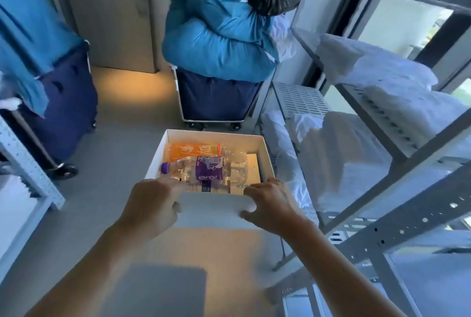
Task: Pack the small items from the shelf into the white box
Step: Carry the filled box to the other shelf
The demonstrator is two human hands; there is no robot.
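Both hands grip the white box (216, 210) by its near wall — left hand (150, 204) at 7 o'clock, right hand (271, 204) at 5. Box sits on the floor, 2 bottles (204, 170) inside. Lift level — bottles will likely roll.

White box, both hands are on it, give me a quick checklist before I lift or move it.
1. Left hand grips the near wall of the white box: ok.
2. Right hand grips the same wall, near its right corner: ok.
3. Purple-label bottle lies flat inside, below the rim: ok.
4. Orange-label bottle lies flat behind it: ok.
5. Flat package under the bottles, seated level: cannot tell, mostly hidden.
6. Path ahead: the wheeled laundry cart stands close beyond the box: not ok for pushing forward.
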